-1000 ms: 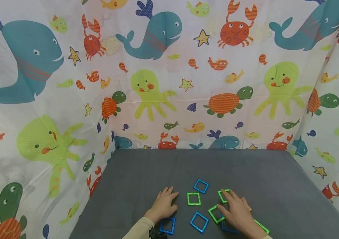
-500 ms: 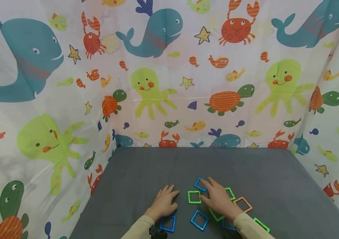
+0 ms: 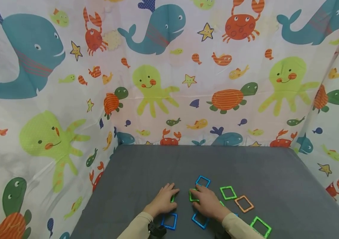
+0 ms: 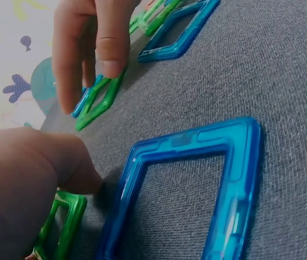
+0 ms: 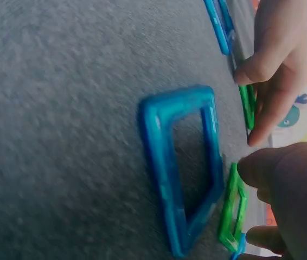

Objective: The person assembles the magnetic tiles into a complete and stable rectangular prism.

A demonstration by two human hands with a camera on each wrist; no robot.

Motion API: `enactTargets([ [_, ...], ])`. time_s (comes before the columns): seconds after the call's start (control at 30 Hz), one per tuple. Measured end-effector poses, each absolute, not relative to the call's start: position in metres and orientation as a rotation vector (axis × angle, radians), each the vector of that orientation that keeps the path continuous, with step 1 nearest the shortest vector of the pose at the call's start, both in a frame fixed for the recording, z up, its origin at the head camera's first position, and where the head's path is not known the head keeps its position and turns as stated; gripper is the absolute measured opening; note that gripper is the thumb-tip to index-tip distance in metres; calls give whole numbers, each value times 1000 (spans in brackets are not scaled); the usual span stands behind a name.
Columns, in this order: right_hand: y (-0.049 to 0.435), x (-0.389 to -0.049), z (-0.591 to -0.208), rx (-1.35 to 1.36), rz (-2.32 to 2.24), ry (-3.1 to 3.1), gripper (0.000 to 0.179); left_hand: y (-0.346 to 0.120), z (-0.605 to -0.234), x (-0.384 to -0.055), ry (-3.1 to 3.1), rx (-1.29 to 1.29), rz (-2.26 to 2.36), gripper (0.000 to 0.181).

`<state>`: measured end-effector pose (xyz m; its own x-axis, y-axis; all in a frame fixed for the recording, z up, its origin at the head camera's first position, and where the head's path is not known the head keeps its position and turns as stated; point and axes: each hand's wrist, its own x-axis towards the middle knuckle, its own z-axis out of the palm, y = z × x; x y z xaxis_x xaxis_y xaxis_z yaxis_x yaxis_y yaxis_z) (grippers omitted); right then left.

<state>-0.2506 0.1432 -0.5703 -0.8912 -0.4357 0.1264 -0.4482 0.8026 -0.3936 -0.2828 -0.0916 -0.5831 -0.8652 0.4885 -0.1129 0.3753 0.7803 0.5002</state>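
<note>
My left hand (image 3: 164, 199) rests on the grey surface, fingers spread. A green square frame tile (image 3: 172, 199) lies partly hidden under it, showing between thumb and forefinger. To its right, my right hand (image 3: 209, 203) reaches over another green square frame tile (image 3: 191, 196), its fingertips at the tile's far edge and the thumb near the close edge. In the right wrist view this tile (image 5: 229, 214) lies beside the thumb. A blue square frame tile (image 3: 169, 221) lies below my left hand, and another blue tile (image 3: 200, 222) sits partly under my right wrist.
Beyond the right hand lies a blue tile (image 3: 203, 181). A green tile (image 3: 228, 192), an orange tile (image 3: 244, 203) and a green tile (image 3: 260, 226) lie to the right on the grey cloth (image 3: 277, 179). A curtain (image 3: 187, 99) printed with sea animals surrounds the surface.
My right hand has moved left from the right-hand tiles to the green tile near the middle, uncovering the orange tile. The left hand stays nearly in place; green now shows beneath it.
</note>
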Motion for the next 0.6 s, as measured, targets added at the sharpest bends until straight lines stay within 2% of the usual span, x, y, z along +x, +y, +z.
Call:
enactTargets([
  [0.37, 136, -246, -573, 679, 528, -2972, 38, -90, -580, -279, 2819, 704, 617, 58],
  [0.6, 128, -246, -577, 698, 500, -2892, 33, -74, -580, -276, 2874, 690, 599, 56],
])
